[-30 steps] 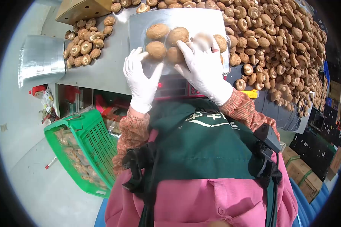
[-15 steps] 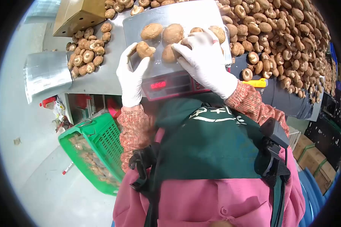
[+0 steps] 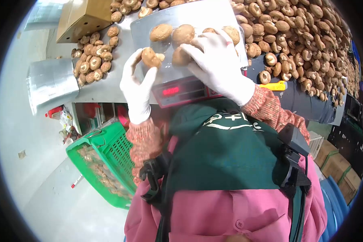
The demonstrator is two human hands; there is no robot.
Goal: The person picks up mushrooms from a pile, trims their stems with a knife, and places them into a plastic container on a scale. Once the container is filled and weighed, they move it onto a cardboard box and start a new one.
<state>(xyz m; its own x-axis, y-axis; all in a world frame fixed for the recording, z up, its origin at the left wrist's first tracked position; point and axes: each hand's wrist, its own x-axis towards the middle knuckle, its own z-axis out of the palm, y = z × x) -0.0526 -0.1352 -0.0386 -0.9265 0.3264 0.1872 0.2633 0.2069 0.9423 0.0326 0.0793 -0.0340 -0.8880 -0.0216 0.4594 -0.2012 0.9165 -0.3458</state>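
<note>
Brown, round-capped mushroom (image 3: 151, 57) with a pale stem: above the left end of the silver scale plate (image 3: 205, 16), clamped between thumb and fingers of the left hand (image 3: 137, 88), stem toward the right of the frame. Right hand (image 3: 220, 66): fingers curled over another brown mushroom (image 3: 181, 57) on the plate; whether they clamp it cannot be told. Light pressure at the cap's edge, stem free, would probably spare the flesh; lifted fingers would keep their weight off the plate. Around: grey metal desk (image 3: 121, 72), small mushroom cluster (image 3: 93, 62) upper left, large mushroom heap (image 3: 294, 36) upper right. Writing: red digits (image 3: 170, 90) on the scale display, too blurred to read; white lettering (image 3: 230, 117) on the dark green apron (image 3: 226, 157), partly folded, illegible.
</note>
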